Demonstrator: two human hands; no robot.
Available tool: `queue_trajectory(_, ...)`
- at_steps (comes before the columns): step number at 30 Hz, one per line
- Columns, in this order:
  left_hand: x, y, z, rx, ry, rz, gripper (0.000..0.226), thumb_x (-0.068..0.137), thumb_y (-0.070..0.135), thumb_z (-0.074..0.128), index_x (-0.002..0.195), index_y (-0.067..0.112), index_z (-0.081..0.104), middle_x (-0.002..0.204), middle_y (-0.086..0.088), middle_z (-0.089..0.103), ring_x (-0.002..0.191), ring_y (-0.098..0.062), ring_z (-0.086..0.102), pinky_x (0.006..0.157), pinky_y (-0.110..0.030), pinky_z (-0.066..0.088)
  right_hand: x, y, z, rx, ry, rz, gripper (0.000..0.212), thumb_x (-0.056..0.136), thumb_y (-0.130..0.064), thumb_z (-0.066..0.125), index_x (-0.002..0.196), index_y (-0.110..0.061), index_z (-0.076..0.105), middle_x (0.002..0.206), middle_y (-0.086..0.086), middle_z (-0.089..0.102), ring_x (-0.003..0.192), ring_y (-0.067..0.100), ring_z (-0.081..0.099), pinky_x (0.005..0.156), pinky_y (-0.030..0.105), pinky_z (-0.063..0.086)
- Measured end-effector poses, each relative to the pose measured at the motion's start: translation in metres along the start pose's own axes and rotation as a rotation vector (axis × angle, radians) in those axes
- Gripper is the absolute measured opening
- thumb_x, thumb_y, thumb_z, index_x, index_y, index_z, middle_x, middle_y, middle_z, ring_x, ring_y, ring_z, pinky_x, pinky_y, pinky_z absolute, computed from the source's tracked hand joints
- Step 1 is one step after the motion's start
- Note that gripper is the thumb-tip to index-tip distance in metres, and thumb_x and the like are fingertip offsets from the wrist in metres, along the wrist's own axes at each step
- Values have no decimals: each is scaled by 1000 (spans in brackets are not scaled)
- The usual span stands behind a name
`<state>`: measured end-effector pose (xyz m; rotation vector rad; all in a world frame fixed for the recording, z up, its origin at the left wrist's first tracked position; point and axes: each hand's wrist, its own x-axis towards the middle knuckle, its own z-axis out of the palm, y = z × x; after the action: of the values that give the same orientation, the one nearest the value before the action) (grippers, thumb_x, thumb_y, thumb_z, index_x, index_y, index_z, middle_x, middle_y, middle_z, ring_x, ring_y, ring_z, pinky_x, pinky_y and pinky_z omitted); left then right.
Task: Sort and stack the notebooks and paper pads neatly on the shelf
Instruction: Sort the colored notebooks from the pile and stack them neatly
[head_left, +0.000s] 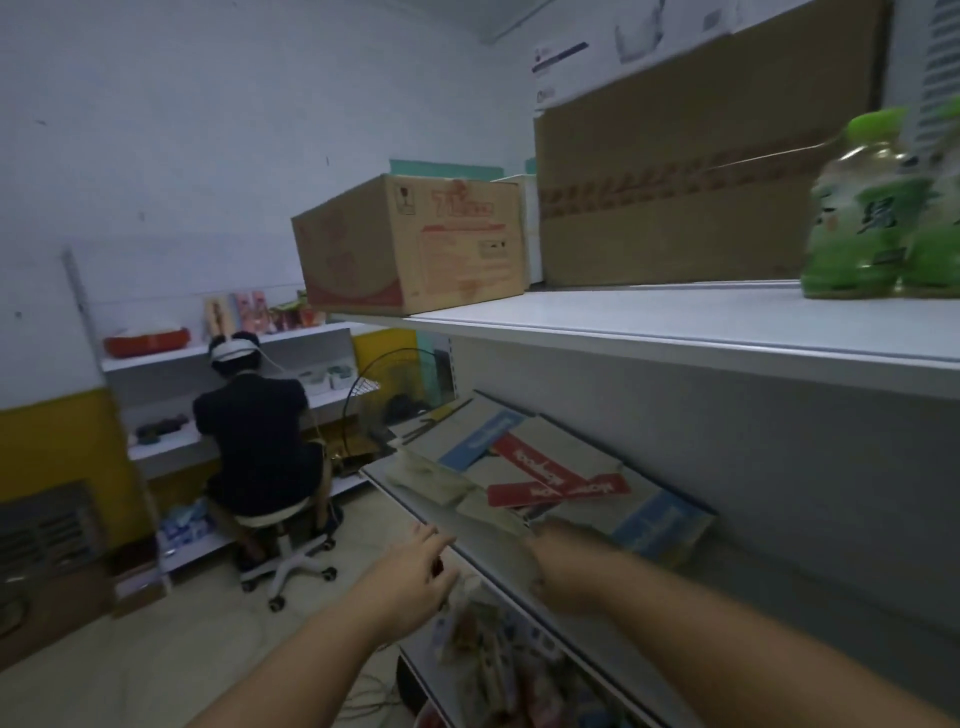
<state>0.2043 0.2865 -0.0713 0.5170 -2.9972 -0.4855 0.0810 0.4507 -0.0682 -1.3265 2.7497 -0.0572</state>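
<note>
The notebooks (550, 467) lie in a loose, overlapping spread on the middle shelf (467, 545), ahead of both hands and slightly up and to the right of them. Their long edges run at mixed angles: the grey ones with blue bands point away along the shelf, while two red-banded covers cross each other on top.

The right hand (566, 566) is the nearer one. It reaches over the shelf's front lip and seems to rest on or just at the near corner of the spread, beside a blue-banded pad (660, 525). The picture is blurred there, so I cannot tell whether its fingers are closed on anything.

The left hand (415, 566) hovers just outside the shelf edge with fingers spread and nothing in it. Pale paper pads (441, 478) lie beyond it at the shelf front.

The coming move likely turns on squaring the crossed red covers with the grey ones below, and the right hand is better placed for that.

Above, the top shelf (675, 332) carries cardboard boxes (415, 244) and a pack of green bottles (878, 218). The shelf below holds small mixed goods, too blurred to name. Another person (260, 431) sits on a stool at the far shelves, well apart.
</note>
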Motion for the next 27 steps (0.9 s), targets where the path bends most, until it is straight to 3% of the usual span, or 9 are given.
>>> queue_trajectory(3, 28, -31, -10, -53, 47, -69, 47, 96, 42, 40, 142, 31, 36, 151, 8, 31, 138, -11, 29, 111, -28, 27, 50, -3, -5, 93, 52, -19, 44, 91, -34, 50, 131, -16, 44, 134, 11, 47, 119, 29, 50, 94, 33, 43)
queue_trajectory(6, 53, -55, -13, -34, -5, -70, 43, 95, 38, 43, 138, 31, 41, 150, 7, 32, 138, -11, 31, 109, -26, 28, 82, -8, 3, 43, 113, -58, 40, 92, -28, 47, 130, -13, 46, 134, 11, 46, 121, 29, 48, 95, 35, 43)
queue_trajectory(13, 147, -106, -25, -510, 126, -69, 46, 94, 27, 51, 139, 27, 42, 136, 3, 49, 118, -10, 49, 88, -19, 42, 178, -26, 9, 18, 349, -87, 24, 90, -21, 44, 106, -11, 60, 105, 10, 57, 87, 24, 53, 58, 28, 30)
queue_trajectory(14, 160, -114, -25, -577, 132, -60, 44, 94, 23, 52, 137, 24, 44, 130, 2, 52, 118, -11, 50, 90, -21, 42, 194, -31, 7, 49, 370, -51, 24, 92, -21, 44, 109, -11, 57, 110, 7, 55, 95, 24, 52, 64, 28, 35)
queue_trajectory(16, 183, -129, -27, -692, 118, -40, 35, 94, 16, 53, 129, 17, 52, 116, 1, 58, 109, -11, 55, 87, -20, 43, 222, -41, 5, 143, 323, 57, 42, 94, -25, 44, 134, -12, 41, 141, 4, 38, 129, 24, 37, 99, 33, 37)
queue_trajectory(17, 192, -139, -29, -750, 86, -34, 31, 93, 14, 52, 125, 14, 56, 111, 0, 61, 102, -12, 57, 83, -19, 45, 235, -45, 6, 176, 281, 117, 55, 95, -28, 44, 145, -16, 27, 154, 3, 21, 141, 23, 21, 112, 35, 26)
queue_trajectory(19, 205, -157, -36, -892, -24, -63, 27, 94, 13, 52, 119, 12, 60, 106, -4, 66, 92, -14, 63, 77, -21, 48, 256, -53, 9, 157, 229, 209, 64, 95, -35, 45, 150, -20, 16, 158, 2, 10, 145, 22, 10, 117, 38, 17)
queue_trajectory(24, 229, -199, -43, -1363, -535, -284, 38, 98, 36, 43, 120, 8, 54, 105, -20, 70, 89, -31, 70, 79, -37, 54, 261, -68, 11, 254, 418, 308, 36, 95, -28, 48, 124, -10, 58, 133, 5, 54, 124, 20, 47, 102, 28, 38)
queue_trajectory(27, 242, -210, -35, -1585, -835, -286, 60, 93, 53, 32, 122, 6, 54, 111, -27, 66, 83, -37, 71, 67, -40, 57, 247, -71, 13, 304, 562, 301, 35, 98, -24, 44, 132, -21, 55, 141, -4, 49, 131, 14, 42, 100, 12, 24)
